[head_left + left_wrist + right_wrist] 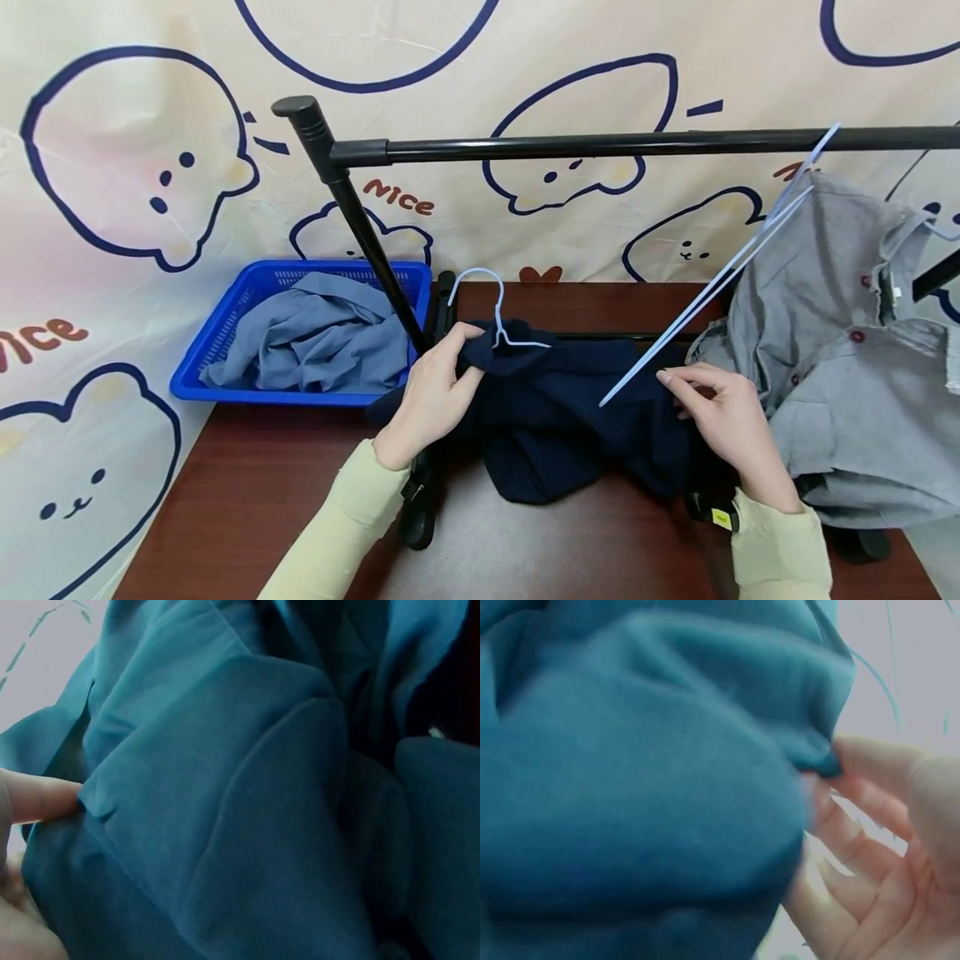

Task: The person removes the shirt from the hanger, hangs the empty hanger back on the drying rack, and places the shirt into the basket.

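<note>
A dark navy garment (555, 433) hangs in loose folds at the middle of the head view, over the table. The hook of a light-blue clothes hanger (498, 304) rises from its top edge, while most of the hanger is hidden by the cloth. On the left, my left hand (431, 396) pinches the garment's upper edge beside the hook. Its thumb lies against the cloth (225, 802) in the left wrist view. My right hand (723, 417) pinches the garment's right part between thumb and fingers; the right wrist view shows the cloth's corner (821, 757) at the fingertips.
A black rack rail (585, 146) crosses above, with its slanted post at left. From it hang a light-blue hanger (720, 279) and a grey garment with buttons (840, 400) at right. A blue basket (187, 379) holding blue-grey cloth (315, 333) stands on the brown table (247, 508).
</note>
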### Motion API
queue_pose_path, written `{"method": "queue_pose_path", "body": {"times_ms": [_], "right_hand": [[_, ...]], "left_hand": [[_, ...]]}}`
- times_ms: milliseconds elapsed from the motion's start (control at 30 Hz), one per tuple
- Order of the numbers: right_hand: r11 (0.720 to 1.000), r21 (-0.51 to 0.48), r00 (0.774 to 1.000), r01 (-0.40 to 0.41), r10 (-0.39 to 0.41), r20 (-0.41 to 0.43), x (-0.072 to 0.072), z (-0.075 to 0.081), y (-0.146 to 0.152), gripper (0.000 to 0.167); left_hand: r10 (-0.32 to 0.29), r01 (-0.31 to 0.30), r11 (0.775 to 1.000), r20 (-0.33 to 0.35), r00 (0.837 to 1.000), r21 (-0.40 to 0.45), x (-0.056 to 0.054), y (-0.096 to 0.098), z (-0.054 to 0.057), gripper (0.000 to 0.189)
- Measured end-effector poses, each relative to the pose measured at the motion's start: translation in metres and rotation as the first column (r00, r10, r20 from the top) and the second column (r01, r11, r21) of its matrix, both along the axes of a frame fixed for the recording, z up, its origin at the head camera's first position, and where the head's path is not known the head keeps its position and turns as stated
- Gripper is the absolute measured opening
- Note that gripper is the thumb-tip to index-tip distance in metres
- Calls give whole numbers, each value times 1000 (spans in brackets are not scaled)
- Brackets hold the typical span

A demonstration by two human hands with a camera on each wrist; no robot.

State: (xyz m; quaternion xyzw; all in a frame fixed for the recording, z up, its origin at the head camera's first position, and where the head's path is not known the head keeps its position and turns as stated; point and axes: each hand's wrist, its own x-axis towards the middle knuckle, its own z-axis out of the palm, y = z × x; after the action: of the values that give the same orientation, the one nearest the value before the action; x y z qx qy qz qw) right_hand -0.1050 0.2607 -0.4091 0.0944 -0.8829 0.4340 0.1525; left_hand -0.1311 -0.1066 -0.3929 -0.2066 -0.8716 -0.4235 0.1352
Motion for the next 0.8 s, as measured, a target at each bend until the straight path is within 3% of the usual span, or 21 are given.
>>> {"method": "queue_pose_path", "body": {"times_ms": [133, 233, 300, 367, 500, 567, 700, 800], "right_hand": [[991, -124, 991, 43, -27, 130, 0, -2, 4, 20], [982, -183, 984, 47, -13, 179, -1, -5, 6, 22], [961, -273, 979, 51, 7, 206, -3, -7, 5, 22], [905, -421, 973, 55, 46, 227, -5, -11, 1, 20], [713, -698, 966, 61, 135, 222, -8, -22, -11, 17], [646, -761, 965, 61, 158, 211, -8, -28, -17, 18], [556, -826, 962, 92, 163, 217, -7, -35, -30, 17], [533, -838, 959, 115, 160, 234, -6, -38, -38, 17]], "left_hand": [[-25, 24, 999, 10, 1000, 43, 1, 0, 2, 26], [-51, 50, 997, 21, 998, 62, 2, 1, 3, 28], [-69, 67, 995, 28, 997, 74, 2, 1, 3, 31], [-81, 78, 993, 35, 996, 85, 2, 1, 3, 34], [-84, 79, 990, 40, 996, 112, 1, 2, -1, 43], [-66, 60, 992, 42, 997, 112, 0, 4, -5, 43], [11, -14, 994, 34, 999, 106, 1, 8, -9, 38], [67, -69, 990, 18, 998, 123, 2, 12, -11, 35]]}}
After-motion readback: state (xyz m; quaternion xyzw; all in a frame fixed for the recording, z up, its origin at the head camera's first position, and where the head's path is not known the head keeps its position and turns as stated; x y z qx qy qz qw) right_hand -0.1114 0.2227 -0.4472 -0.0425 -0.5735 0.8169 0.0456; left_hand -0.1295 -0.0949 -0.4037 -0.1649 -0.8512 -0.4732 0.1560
